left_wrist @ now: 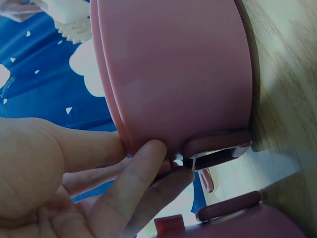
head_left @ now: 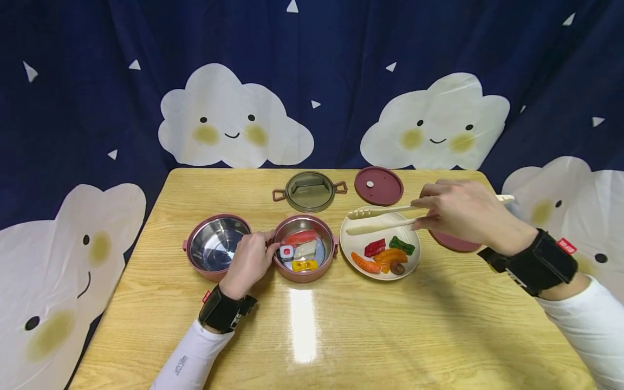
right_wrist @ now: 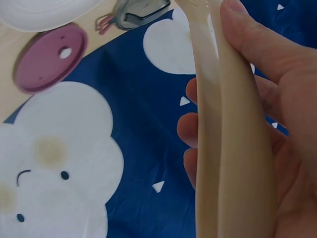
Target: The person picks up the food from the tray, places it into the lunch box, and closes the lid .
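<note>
My left hand (head_left: pixel 247 260) pinches the left edge of a pink metal-lined pot (head_left: pixel 303 277), thumb and fingers at its rim beside the handle (left_wrist: pixel 218 144). Inside that pot lie a sushi roll (head_left: pixel 286 252), a red piece (head_left: pixel 300 237), a white piece (head_left: pixel 305 250) and a yellow piece (head_left: pixel 304 265). Beige tongs (head_left: pixel 380 212) are gripped in my right hand (head_left: pixel 458 208), their tips apart over a cream plate (head_left: pixel 348 250). On the plate are a red piece (head_left: pixel 375 247), a green piece (head_left: pixel 402 245), orange pieces (head_left: pixel 365 264) and a small brown piece (head_left: pixel 397 268).
A second pink pot (head_left: pixel 214 273), with a bare steel inside, stands left of my left hand. Behind are a glass lid (head_left: pixel 310 192) with two handles and a dark red round lid (head_left: pixel 379 186). Another dark red disc (head_left: pixel 458 242) lies partly under my right hand.
</note>
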`<state>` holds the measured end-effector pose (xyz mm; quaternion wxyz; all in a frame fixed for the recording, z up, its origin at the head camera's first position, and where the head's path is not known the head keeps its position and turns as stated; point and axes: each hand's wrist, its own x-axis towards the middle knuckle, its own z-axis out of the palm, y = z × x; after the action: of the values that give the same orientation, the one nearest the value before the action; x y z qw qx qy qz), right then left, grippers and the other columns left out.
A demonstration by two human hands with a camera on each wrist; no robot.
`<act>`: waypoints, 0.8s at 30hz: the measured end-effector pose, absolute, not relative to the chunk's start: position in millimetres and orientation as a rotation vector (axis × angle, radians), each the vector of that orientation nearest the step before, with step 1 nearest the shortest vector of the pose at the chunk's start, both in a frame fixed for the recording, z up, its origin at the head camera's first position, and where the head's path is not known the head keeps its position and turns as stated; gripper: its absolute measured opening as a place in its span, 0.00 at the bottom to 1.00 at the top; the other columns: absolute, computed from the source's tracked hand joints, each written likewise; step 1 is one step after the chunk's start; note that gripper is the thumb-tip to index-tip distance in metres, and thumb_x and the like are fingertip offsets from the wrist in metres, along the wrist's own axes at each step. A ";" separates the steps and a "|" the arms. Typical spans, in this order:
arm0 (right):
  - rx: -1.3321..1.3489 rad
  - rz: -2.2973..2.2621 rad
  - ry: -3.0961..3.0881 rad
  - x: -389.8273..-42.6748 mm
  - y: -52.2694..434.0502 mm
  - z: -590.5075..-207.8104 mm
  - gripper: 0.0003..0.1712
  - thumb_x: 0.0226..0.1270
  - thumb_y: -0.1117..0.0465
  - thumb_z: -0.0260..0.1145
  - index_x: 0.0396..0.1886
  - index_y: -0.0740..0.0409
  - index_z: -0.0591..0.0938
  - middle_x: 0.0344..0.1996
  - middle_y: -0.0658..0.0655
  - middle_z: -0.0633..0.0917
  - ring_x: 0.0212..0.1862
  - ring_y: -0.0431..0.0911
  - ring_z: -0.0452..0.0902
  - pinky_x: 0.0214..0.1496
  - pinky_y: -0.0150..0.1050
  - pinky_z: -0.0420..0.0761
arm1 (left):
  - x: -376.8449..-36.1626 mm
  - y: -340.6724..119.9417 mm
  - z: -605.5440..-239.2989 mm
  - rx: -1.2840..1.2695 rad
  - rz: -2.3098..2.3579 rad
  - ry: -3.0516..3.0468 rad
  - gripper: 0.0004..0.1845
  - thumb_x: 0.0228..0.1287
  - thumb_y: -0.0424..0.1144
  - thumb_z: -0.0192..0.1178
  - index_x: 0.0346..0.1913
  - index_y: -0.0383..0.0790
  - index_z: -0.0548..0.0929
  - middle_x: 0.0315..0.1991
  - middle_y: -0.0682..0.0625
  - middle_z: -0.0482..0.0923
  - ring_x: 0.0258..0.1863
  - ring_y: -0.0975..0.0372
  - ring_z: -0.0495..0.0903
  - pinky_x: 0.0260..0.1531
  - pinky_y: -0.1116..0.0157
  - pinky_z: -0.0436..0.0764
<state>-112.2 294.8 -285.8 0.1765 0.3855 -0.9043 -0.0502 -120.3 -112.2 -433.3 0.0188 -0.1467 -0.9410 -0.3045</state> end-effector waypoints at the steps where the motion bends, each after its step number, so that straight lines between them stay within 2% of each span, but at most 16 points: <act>1: 1.088 -0.139 -2.562 -111.6 298.1 -286.4 0.21 0.44 0.45 0.87 0.37 0.50 0.94 0.28 0.46 0.87 0.29 0.40 0.81 0.26 0.37 0.78 | -120.3 -111.9 -433.0 -0.457 -0.943 -2.920 0.16 0.71 0.34 0.68 0.58 0.31 0.88 0.50 0.37 0.91 0.41 0.55 0.87 0.36 0.59 0.79; 5: 1.064 -0.132 -2.576 -109.8 307.9 -288.8 0.21 0.43 0.47 0.88 0.37 0.50 0.94 0.29 0.46 0.87 0.30 0.41 0.82 0.28 0.38 0.80 | -120.3 -112.1 -433.0 -0.455 -0.938 -2.921 0.16 0.71 0.34 0.68 0.58 0.31 0.88 0.50 0.37 0.90 0.41 0.54 0.88 0.36 0.58 0.79; 12: 0.990 -0.145 -2.666 -104.4 317.7 -293.6 0.18 0.45 0.54 0.88 0.38 0.46 0.94 0.29 0.43 0.87 0.32 0.38 0.82 0.29 0.36 0.82 | -120.6 -112.0 -432.7 -0.446 -0.952 -2.930 0.17 0.71 0.35 0.68 0.59 0.30 0.87 0.52 0.36 0.90 0.43 0.54 0.87 0.37 0.58 0.79; 16: 0.996 -0.121 -2.703 -102.1 321.4 -295.5 0.18 0.42 0.56 0.90 0.36 0.43 0.94 0.30 0.42 0.87 0.32 0.37 0.82 0.29 0.36 0.82 | -120.6 -111.9 -432.2 -0.435 -0.960 -2.931 0.17 0.72 0.35 0.68 0.59 0.30 0.87 0.52 0.36 0.90 0.45 0.53 0.88 0.39 0.57 0.81; 24: 1.031 -0.146 -2.678 -102.8 323.8 -303.8 0.18 0.40 0.49 0.89 0.32 0.40 0.91 0.29 0.40 0.85 0.31 0.37 0.80 0.28 0.36 0.79 | -120.4 -111.5 -431.7 -0.439 -0.964 -2.926 0.17 0.71 0.35 0.68 0.59 0.29 0.87 0.52 0.36 0.90 0.45 0.53 0.89 0.38 0.57 0.81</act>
<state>-102.8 323.8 -303.8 0.1335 0.3556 -0.9237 -0.0504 -120.4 -111.5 -431.7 0.0151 -0.1410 -0.9402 -0.3097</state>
